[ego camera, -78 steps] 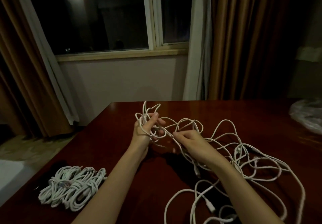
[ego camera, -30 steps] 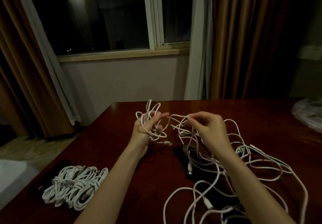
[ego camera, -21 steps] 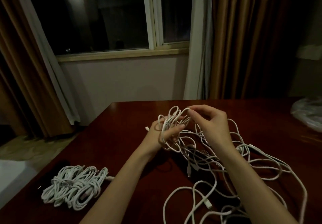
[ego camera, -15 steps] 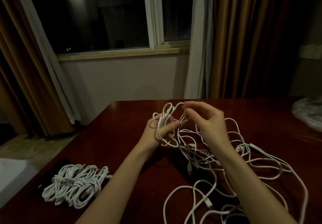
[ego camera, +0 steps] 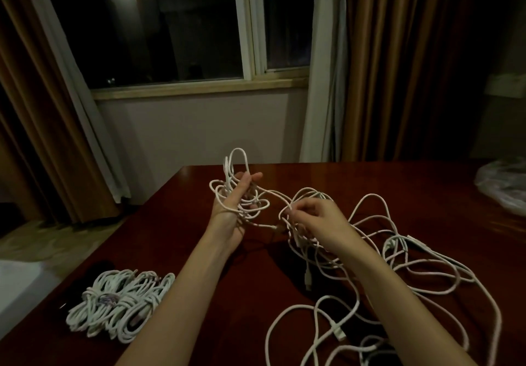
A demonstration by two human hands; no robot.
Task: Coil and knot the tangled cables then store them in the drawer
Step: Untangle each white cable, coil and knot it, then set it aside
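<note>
L hand (ego camera: pixel 233 212) wrapped w/ cable (ego camera: pixel 247 203); R hand (ego camera: pixel 321 220) pinches it.

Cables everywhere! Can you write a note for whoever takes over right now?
Left hand: raised, loops of thin white cable wound round it.
Right hand: pinches a strand of the same cable.
Loose white cable tangle: on the dark red wooden table, right side.
Done: white coiled cable bundles lying near left.
Left: finish coiling, knot, store everything. No drawer in view.

White cable loops (ego camera: pixel 242 197) wrap the raised left hand (ego camera: pixel 233 209); a loose white tangle (ego camera: pixel 398 260) sprawls under and beyond the right hand (ego camera: pixel 318 220). Knotted bundles (ego camera: pixel 119 303) lie left of the left forearm.
</note>
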